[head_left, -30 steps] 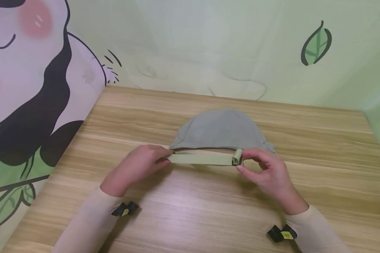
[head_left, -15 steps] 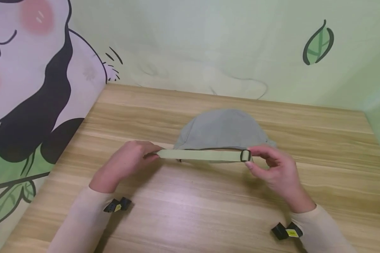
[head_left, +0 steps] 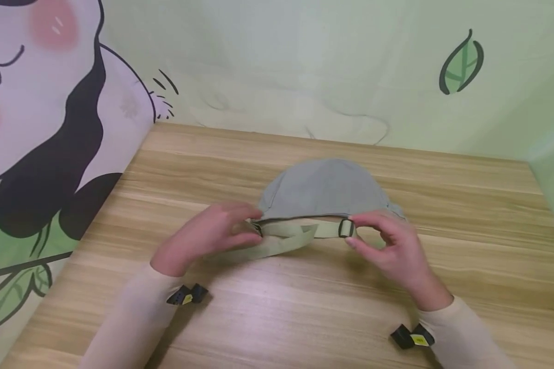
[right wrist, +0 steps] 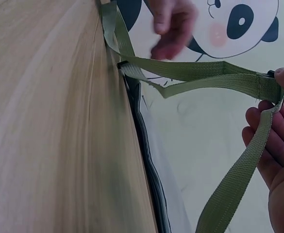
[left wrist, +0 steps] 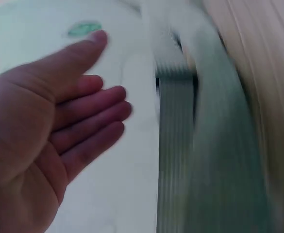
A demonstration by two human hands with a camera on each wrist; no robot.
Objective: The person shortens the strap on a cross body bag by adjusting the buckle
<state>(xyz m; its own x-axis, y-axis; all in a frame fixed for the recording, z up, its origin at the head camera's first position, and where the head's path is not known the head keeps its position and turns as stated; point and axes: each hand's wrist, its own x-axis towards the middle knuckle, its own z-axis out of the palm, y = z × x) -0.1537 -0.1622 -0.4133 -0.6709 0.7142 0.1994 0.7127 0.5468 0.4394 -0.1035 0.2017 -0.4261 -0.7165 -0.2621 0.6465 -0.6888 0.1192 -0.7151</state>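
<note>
A grey half-round fabric bag (head_left: 328,189) lies on the table, its light green webbing strap (head_left: 277,248) along the near edge. My right hand (head_left: 397,253) pinches the dark strap buckle (head_left: 341,228) between thumb and fingertips. The right wrist view shows the strap (right wrist: 195,70) running away from that grip, with one length hanging below. By the bag's left end is my left hand (head_left: 210,236). Its fingers are apart from the webbing in the left wrist view, where a second dark buckle (left wrist: 195,85) sits on the blurred strap. A loose strap length droops onto the table.
The wood-grain table (head_left: 277,318) ends at a pale green wall (head_left: 277,66) behind the bag. A panda picture (head_left: 83,102) covers the left side. Small dark devices (head_left: 413,336) are worn at both wrists.
My left hand pulled the strap leftward until taut, then let go and came back right. The strap end has fallen loose. My right hand, still pinching the buckle, shifted right and back.
</note>
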